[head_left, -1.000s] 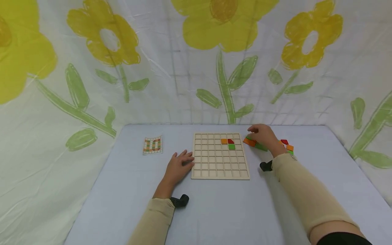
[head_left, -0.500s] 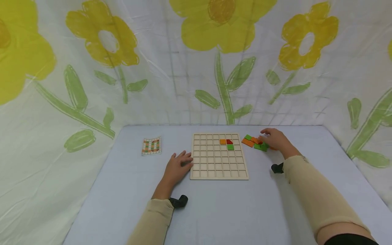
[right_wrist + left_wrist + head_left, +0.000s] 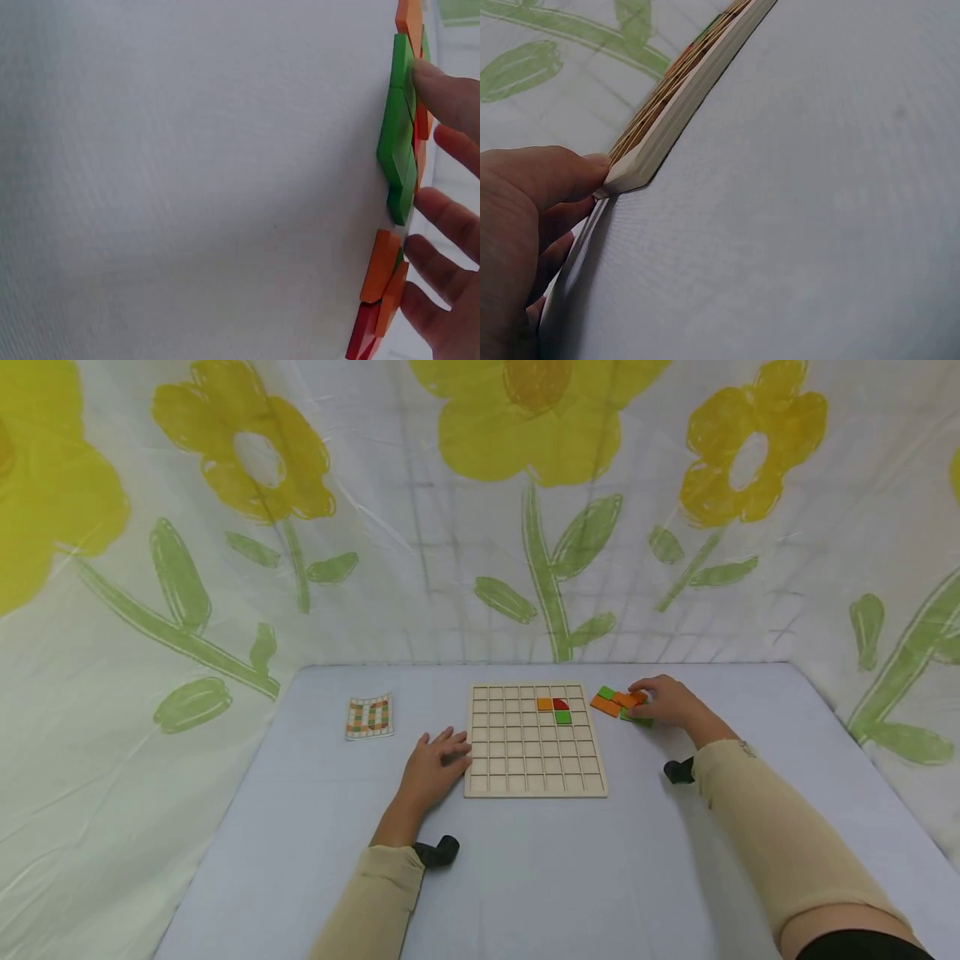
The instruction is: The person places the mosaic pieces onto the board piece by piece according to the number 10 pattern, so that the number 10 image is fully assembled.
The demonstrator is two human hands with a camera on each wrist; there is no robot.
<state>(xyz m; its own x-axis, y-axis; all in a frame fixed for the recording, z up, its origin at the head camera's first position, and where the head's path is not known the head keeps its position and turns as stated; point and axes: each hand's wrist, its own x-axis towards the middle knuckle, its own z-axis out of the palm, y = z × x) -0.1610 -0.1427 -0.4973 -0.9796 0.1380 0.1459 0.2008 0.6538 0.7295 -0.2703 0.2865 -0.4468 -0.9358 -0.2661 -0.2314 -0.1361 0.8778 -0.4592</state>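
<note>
Choosing seemed underway: the spread-fingered right hand [image 3: 667,702] touched flat green tiles [image 3: 397,139]; the unclenched left hand [image 3: 429,772] touched the pale square wooden board [image 3: 517,749]; pinching 1 tile seemed next.

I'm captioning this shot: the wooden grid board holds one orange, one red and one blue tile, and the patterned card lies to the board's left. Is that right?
No, not blue: the head view shows a green tile with the orange tile and red tile on the wooden grid board. The patterned card does lie to the board's left.
</note>
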